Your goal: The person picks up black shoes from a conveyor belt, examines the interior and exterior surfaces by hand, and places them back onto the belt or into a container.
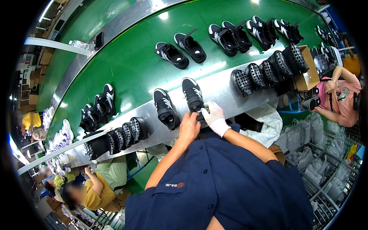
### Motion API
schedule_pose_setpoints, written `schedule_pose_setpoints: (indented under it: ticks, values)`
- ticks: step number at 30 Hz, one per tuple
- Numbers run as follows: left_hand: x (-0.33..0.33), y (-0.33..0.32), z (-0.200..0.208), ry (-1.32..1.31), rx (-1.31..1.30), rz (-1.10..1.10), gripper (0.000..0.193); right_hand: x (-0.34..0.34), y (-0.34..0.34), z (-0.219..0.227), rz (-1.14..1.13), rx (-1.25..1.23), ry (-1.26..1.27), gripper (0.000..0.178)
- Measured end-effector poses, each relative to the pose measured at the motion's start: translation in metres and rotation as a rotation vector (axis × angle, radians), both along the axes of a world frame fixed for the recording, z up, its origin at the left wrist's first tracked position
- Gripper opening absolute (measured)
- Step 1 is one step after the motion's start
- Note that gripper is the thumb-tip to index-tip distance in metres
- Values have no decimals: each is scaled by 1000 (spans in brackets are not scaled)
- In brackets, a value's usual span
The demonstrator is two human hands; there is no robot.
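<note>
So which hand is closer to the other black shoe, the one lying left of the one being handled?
Left. The bare left hand lies just right of the left black shoe, not touching. The gloved right hand is further right, beyond the right black shoe both hands touch.

A shoe factory line: black-and-white sneakers (193,96) ride a green conveyor belt (130,61) (seated workers (86,189) along its metal edge), with perforated black insoles (268,71) stacked nearby.

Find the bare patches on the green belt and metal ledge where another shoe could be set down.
Free: green belt between the left pile and the middle pair. Crowded: the ledge by both hands.
</note>
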State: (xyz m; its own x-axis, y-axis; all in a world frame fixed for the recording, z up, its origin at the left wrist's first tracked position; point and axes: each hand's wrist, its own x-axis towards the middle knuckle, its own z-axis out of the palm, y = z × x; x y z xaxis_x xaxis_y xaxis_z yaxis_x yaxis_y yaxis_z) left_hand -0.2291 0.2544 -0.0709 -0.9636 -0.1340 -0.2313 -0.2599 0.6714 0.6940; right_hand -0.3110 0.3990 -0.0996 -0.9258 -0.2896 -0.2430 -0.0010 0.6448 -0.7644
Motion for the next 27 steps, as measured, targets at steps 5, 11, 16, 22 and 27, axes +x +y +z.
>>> schedule_pose_setpoints:
  ticks: [5, 11, 16, 22, 27]
  values:
    - [-5, -3, -9, -56, 23, -44, 37, 1, 0, 3, 63, 70, 113, 23]
    - [-5, -3, -8, -46, -31, -72, 37, -6, -12, 18, 232, 292, 39, 28]
    - [34, -35, 60, 267, -204, -13, 33, -22, -15, 35, 309, 437, -91, 32]
    - [56, -61, 11, 167, -229, -21, 39, -13, -58, 42, 444, 420, -47, 32]
    - [32, -50, 31, -67, -116, -35, 63, -16, -64, 11, 449, 265, 8, 38]
